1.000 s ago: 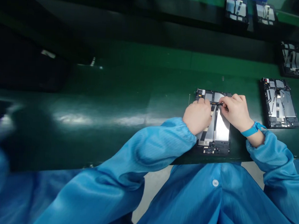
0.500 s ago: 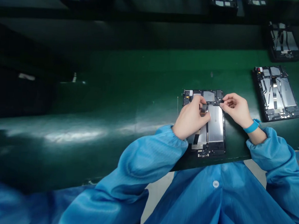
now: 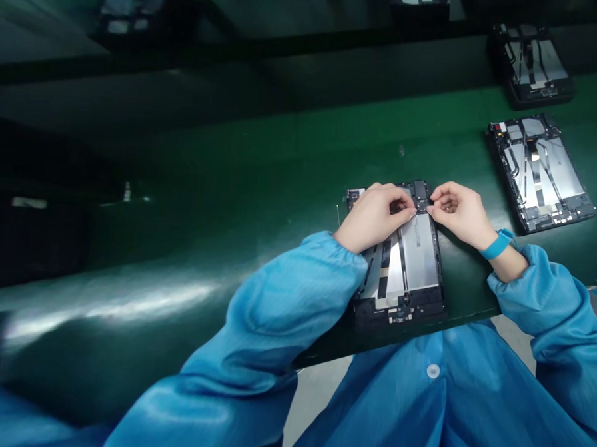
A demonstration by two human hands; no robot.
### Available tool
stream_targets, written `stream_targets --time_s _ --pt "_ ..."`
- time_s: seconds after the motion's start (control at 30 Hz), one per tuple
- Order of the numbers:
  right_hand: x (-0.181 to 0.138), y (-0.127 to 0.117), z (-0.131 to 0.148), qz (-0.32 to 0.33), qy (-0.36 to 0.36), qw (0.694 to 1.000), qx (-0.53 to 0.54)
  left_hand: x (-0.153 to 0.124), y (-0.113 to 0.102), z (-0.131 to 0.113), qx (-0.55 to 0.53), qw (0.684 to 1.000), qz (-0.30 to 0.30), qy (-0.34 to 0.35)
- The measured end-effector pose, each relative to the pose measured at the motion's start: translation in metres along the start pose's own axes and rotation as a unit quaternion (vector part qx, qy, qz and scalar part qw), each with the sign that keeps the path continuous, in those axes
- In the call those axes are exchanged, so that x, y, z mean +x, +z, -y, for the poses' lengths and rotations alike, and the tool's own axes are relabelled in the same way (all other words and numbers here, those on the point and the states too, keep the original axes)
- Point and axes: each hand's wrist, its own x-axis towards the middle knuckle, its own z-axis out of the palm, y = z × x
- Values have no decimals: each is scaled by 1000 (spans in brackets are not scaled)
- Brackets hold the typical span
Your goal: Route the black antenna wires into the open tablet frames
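An opened tablet (image 3: pixel 422 250) lies on the green bench in front of me, its silver inner plates, dark strip cables and small boards exposed. My left hand (image 3: pixel 376 215) reaches across its upper left part, thumb and fingertips pinched low near the top of a dark cable. What sits between those fingertips is too small to make out. At the upper right edge of the tablet is my right hand (image 3: pixel 463 212), thumb and forefinger drawn close together and the other fingers curled. Anything in that pinch is hidden. The left hand covers part of the tablet's upper side.
Another opened tablet (image 3: pixel 541 173) lies to the right, with a stack of similar ones (image 3: pixel 534 66) behind it. More units stand on the shelf (image 3: pixel 227 50) at the back. The green bench (image 3: pixel 219 213) stretches left, where a dark box-like shape (image 3: pixel 27 242) stands.
My left thumb and fingers have closed from a wider grip around a dark cable to a pinch farther right. The view has shifted and tilted slightly. My right hand stays at the tablet's edge.
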Motion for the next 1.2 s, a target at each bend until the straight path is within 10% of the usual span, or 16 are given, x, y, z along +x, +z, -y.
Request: stream_targets --time_s 0.43,0.67,1.2 --pt "6 -13 -1 10 17 998 54 18 -7 -7 46 998 50 -13" --pt "8 -2 7 3 -10 997 83 15 -3 -10 -8 996 5 88" --pt "17 -3 -5 52 -19 998 4 13 9 -3 3 999 -37 -21"
